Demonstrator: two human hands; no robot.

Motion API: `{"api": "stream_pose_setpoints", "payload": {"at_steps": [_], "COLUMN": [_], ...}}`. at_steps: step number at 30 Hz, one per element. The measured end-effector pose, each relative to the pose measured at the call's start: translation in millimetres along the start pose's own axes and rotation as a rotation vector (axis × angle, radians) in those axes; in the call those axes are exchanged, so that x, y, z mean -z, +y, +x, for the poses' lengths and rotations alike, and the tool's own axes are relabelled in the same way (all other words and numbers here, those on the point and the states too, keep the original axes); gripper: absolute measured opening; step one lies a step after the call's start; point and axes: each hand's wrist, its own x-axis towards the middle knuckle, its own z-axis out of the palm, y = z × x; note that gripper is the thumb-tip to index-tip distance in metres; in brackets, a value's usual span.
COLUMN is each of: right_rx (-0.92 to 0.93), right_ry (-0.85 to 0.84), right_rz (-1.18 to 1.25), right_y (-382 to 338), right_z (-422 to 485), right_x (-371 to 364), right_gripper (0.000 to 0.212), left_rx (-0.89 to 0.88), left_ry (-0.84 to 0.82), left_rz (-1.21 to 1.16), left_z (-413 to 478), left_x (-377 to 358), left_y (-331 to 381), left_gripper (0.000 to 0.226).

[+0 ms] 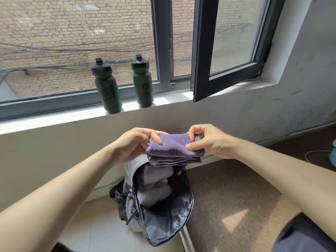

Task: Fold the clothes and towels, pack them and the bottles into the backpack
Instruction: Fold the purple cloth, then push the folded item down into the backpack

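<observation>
A folded purple towel point(174, 150) is held in the air right above the mouth of the grey backpack point(163, 222). My left hand point(134, 144) grips its left end and my right hand point(205, 140) pinches its right end. The backpack stands unzipped on the floor against the wall, with pale folded cloth point(154, 190) inside it. Two dark green bottles with black caps stand upright on the window sill, one on the left point(107, 88) and one to its right point(142, 81).
The window sill point(54, 119) runs along the wall above the backpack. An opened window sash point(227, 51) juts into the room at the right. A brown carpet point(236, 193) covers the floor on the right, with a white cable point(316, 153) at the far right.
</observation>
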Motion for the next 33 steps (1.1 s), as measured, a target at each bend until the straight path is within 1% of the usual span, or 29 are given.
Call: {"api": "stream_pose_setpoints", "payload": {"at_steps": [2, 3, 4, 5, 7, 9, 11, 13, 16, 18, 20, 23, 25, 26, 28, 30, 32, 33], "right_rx": [0.032, 0.049, 0.066, 0.083, 0.118, 0.154, 0.182, 0.190, 0.147, 0.079, -0.033, -0.253, -0.401, -0.469, -0.588, -0.673, -0.699, -0.687], "right_ry": [0.031, 0.035, 0.034, 0.034, 0.040, 0.036, 0.024, 0.020, 0.066, 0.076, 0.069, 0.062, 0.065, 0.070, 0.057, -0.003, -0.019, 0.003], "right_rz": [-0.059, -0.088, -0.116, -0.146, -0.206, -0.268, -0.338, -0.394, -0.485, -0.543, -0.586, -0.685, -0.649, -0.606, -0.460, -0.277, -0.173, -0.173], "right_y": [-1.9, -2.8, -3.7, -4.7, -5.3, -4.6, -2.1, 3.3, 17.0, 32.2, 53.7, 92.4, 122.2, 139.0, 170.0, 192.7, 204.9, 208.4], "right_z": [-0.5, -0.7, -1.0, -1.4, -1.9, -1.4, -0.5, -0.2, 1.2, 3.8, 9.6, 18.6, 18.5, 16.6, 9.0, 0.0, -4.9, -5.0], "right_x": [-2.9, -4.7, -7.3, -9.8, -15.2, -21.8, -28.8, -34.7, -42.8, -48.2, -49.3, -53.3, -63.4, -70.1, -83.0, -92.5, -97.3, -97.6], "right_gripper": [0.028, 0.027, 0.027, 0.026, 0.025, 0.025, 0.025, 0.029, 0.035, 0.037, 0.038, 0.042, 0.047, 0.051, 0.062, 0.064, 0.061, 0.062], "left_rx": [-0.002, 0.000, -0.006, -0.001, 0.066, 0.144, 0.163, 0.144, 0.060, 0.022, 0.029, 0.055, 0.053, 0.029, -0.015, -0.041, -0.012, 0.011], "left_ry": [-0.016, -0.007, 0.006, 0.015, 0.013, -0.031, -0.071, -0.064, -0.064, -0.077, -0.059, -0.058, -0.055, -0.041, -0.011, -0.029, -0.040, -0.029], "left_rz": [0.009, 0.027, 0.061, 0.106, 0.214, 0.355, 0.496, 0.591, 0.758, 0.943, 1.155, 1.370, 1.491, 1.532, 1.607, 1.706, 1.784, 1.802], "left_z": [0.2, 0.9, 1.4, 1.8, 0.9, -1.3, -2.1, -3.2, -5.7, -8.5, -13.0, -19.0, -20.4, -19.9, -17.7, -12.5, -5.9, -2.0], "left_x": [-3.4, -4.1, -4.6, -4.6, -7.9, -11.1, -12.3, -14.0, -16.3, -17.7, -17.5, -13.3, -11.2, -11.1, -13.7, -19.8, -25.9, -28.7], "left_y": [0.6, -0.8, -2.4, -4.8, -6.9, -8.3, -14.1, -20.7, -31.4, -43.0, -57.7, -80.7, -97.9, -107.4, -128.0, -152.1, -177.0, -189.8], "left_gripper": [0.020, 0.010, 0.008, 0.021, 0.046, 0.064, 0.068, 0.071, 0.066, 0.061, 0.052, 0.028, 0.013, 0.011, 0.015, 0.027, 0.042, 0.049]}}
